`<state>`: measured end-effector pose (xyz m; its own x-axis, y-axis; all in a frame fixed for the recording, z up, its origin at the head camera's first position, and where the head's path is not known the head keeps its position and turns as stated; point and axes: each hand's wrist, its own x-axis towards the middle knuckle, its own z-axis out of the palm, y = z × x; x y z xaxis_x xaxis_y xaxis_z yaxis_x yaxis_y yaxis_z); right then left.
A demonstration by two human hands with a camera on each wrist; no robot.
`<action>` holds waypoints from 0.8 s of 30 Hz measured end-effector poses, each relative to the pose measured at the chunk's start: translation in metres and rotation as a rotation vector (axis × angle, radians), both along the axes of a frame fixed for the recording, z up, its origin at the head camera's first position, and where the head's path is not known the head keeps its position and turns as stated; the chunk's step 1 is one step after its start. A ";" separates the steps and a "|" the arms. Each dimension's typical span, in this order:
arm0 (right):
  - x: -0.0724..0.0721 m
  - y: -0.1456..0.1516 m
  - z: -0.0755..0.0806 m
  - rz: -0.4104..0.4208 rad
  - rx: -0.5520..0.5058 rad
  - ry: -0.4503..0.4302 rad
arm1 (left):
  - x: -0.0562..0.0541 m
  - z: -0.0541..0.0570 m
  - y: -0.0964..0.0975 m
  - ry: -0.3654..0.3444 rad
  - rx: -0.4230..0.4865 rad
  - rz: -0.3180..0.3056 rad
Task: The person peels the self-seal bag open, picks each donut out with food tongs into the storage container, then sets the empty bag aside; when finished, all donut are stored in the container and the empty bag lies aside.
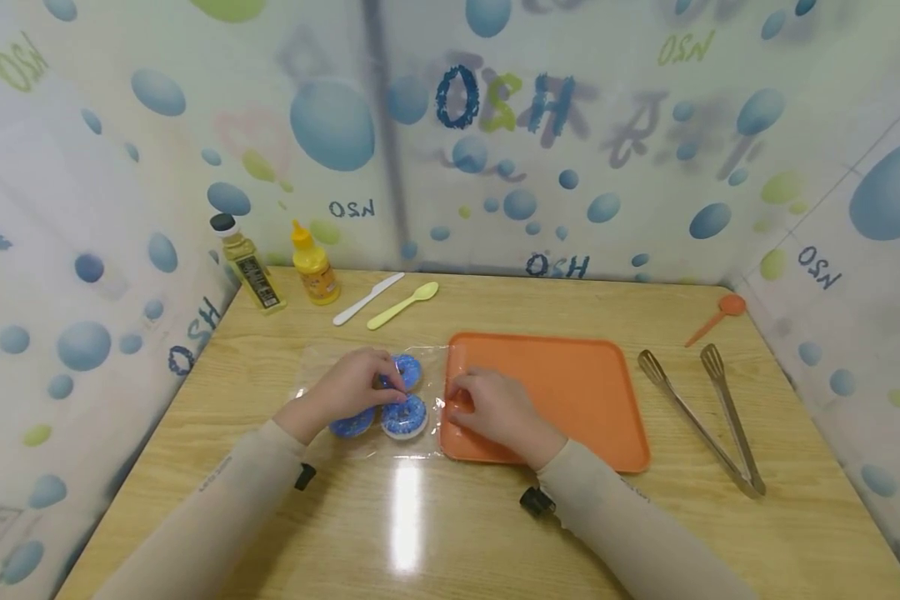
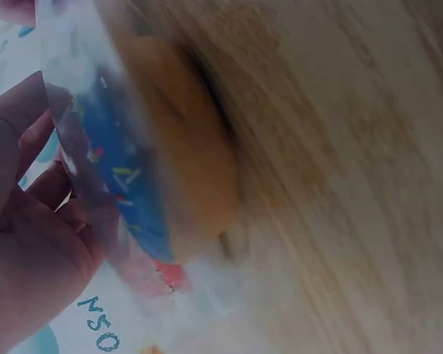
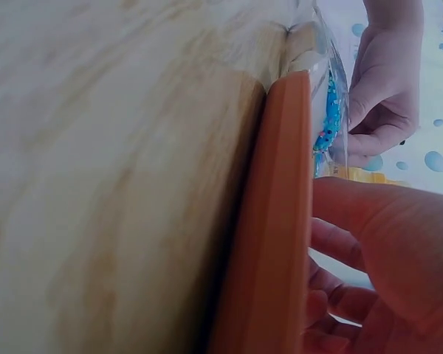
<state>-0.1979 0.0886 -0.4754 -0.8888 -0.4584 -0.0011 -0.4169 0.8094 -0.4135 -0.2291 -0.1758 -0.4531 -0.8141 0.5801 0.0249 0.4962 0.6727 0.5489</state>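
Observation:
Blue-iced toy donuts with sprinkles lie inside a clear plastic bag left of an orange tray. Over the bag is my left hand, thumb and forefinger tips close together at its film, pinching it; part of the donuts is hidden beneath. My right hand is at the tray's left edge, beside the bag's right end, its fingers loosely bent and its thumb apart from the forefinger. In the left wrist view a donut shows through the film close to the left fingers. The right fingertips overlap the tray rim in the right wrist view.
Metal tongs and an orange spoon lie to the right. At the back left stand an oil bottle and a yellow squeeze bottle, with a white knife and a yellow spoon beside them.

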 end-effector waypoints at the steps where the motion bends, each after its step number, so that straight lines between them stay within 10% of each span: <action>1: 0.000 0.000 0.000 0.001 0.000 0.001 | 0.000 0.000 0.000 0.008 0.000 -0.001; 24: 0.000 -0.002 0.001 -0.002 0.023 0.015 | 0.003 -0.002 0.005 0.073 -0.032 -0.080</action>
<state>-0.1978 0.0867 -0.4747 -0.8895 -0.4570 0.0014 -0.4215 0.8192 -0.3888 -0.2256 -0.1706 -0.4548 -0.7616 0.6450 0.0631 0.5873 0.6456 0.4882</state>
